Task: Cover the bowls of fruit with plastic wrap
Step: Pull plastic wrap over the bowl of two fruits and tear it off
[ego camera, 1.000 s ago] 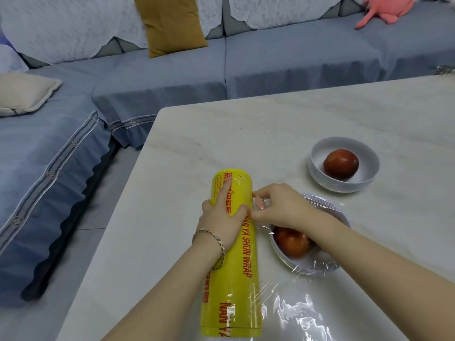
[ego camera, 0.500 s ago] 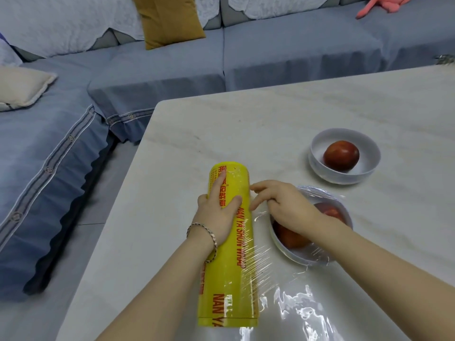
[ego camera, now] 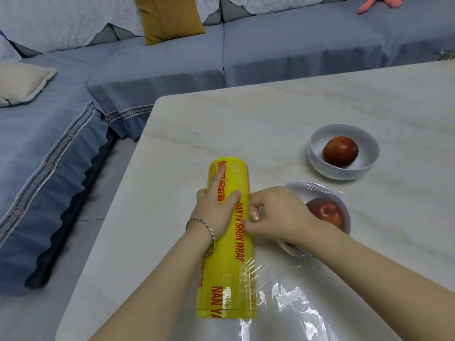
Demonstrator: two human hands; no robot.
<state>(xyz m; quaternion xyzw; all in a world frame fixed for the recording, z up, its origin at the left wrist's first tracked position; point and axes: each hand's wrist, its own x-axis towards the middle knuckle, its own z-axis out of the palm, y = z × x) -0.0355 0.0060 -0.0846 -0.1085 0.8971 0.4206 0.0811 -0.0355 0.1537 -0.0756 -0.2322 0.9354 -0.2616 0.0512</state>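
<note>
Table: pale marble top; its left edge runs beside the blue sofa; all my things lie near the front left corner.
Plastic wrap roll: yellow, lying flat, long axis from the front edge toward the far edge, almost parallel to the left edge.
Loose film: a shiny sheet spreads from the right side of the roll over the table toward the front edge.
Far bowl: white, one red fruit inside, no cover yet; it stands farther from the front edge, well apart from my hands.
Near bowl: just beside the roll on its right, film already over its rim, a red apple under it; my right forearm hides part of it.
My left hand: laid flat on the roll with fingers stretched, pressing it down, not closed around it.
My right hand: between roll and near bowl, fingertips curled and pinching at the film right at the roll; how firmly, I cannot tell.
Key relation: the film leaves the roll to the right, so I judge the tear must go along the roll's long axis; my right hand is nearer.
Change: half a second ago my right fingers were straighter above the film; now they are bent onto it.
</note>
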